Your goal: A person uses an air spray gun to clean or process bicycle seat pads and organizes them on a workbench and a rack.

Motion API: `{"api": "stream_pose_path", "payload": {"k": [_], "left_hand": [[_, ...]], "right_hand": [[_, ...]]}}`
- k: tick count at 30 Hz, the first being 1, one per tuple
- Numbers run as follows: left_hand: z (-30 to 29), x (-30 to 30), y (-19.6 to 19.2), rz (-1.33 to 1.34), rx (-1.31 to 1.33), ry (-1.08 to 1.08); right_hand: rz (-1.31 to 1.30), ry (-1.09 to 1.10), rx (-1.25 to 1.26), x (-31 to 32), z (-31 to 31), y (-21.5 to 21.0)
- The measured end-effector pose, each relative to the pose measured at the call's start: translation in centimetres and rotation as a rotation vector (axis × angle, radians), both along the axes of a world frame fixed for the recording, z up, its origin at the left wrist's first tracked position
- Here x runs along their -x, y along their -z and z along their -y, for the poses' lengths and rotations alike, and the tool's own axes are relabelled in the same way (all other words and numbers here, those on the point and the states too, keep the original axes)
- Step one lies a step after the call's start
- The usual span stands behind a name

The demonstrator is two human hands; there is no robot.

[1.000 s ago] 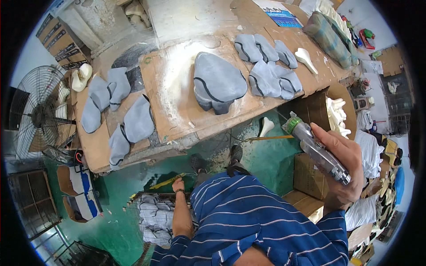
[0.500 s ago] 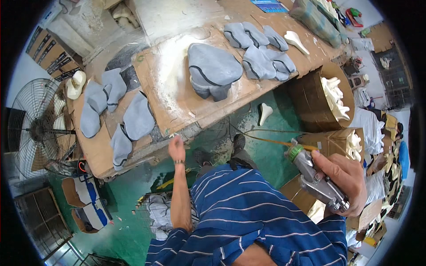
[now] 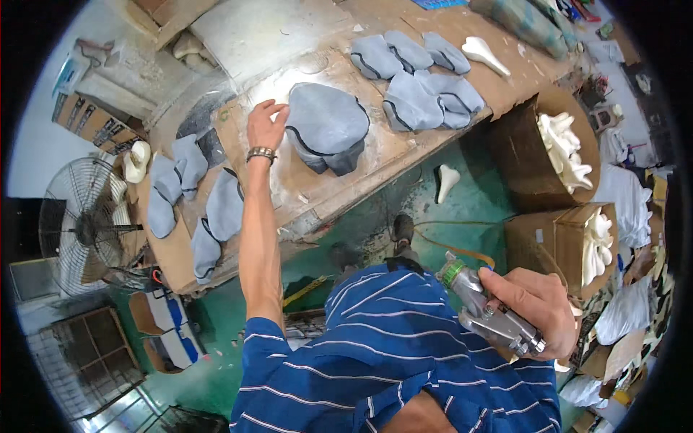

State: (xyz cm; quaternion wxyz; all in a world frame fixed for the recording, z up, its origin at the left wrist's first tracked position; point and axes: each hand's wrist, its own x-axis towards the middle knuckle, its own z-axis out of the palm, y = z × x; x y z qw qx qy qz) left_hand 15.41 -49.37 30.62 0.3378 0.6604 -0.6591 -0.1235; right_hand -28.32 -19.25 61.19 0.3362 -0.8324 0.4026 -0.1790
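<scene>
My right hand (image 3: 538, 307) is wrapped around a metal spray gun (image 3: 494, 307) with a green ring, held in front of my body at the right. Over the table, my left hand (image 3: 266, 126) reaches to the left edge of a stack of grey fabric pieces (image 3: 326, 119) with black edging. Its fingers are bent and apart, next to the stack; whether they touch it I cannot tell. More grey pieces (image 3: 415, 101) lie in stacks at the right, and others (image 3: 225, 206) at the left. A cream saddle-shaped shell (image 3: 485, 54) rests beyond the right-hand stacks.
Cardboard covers the table (image 3: 346, 191), dusted white around the middle stack. Two boxes (image 3: 516, 155) of cream shells stand at the right, with one shell (image 3: 447, 182) on the green floor. A hose (image 3: 455, 249) trails toward the spray gun. A large fan (image 3: 85, 227) stands left.
My left hand has moved up and forward from the table's near edge to the middle stack. The spray gun in my right hand has shifted slightly left. The view has shifted a little.
</scene>
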Motion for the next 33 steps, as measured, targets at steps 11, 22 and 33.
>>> {"api": "stream_pose_path", "payload": {"k": [11,22,33], "left_hand": [[-1.7,2.3,1.2,0.369,-0.2,0.128],[-2.5,2.6,2.7,0.24,-0.239,0.012],[-4.2,3.2,3.6,0.117,-0.195,-0.062]], "right_hand": [[0.144,-0.027,-0.071,9.4,6.2,3.6],[0.169,0.129,-0.089,13.3,10.4,4.9],[0.216,0.183,-0.011,10.5,16.4,4.6]]}}
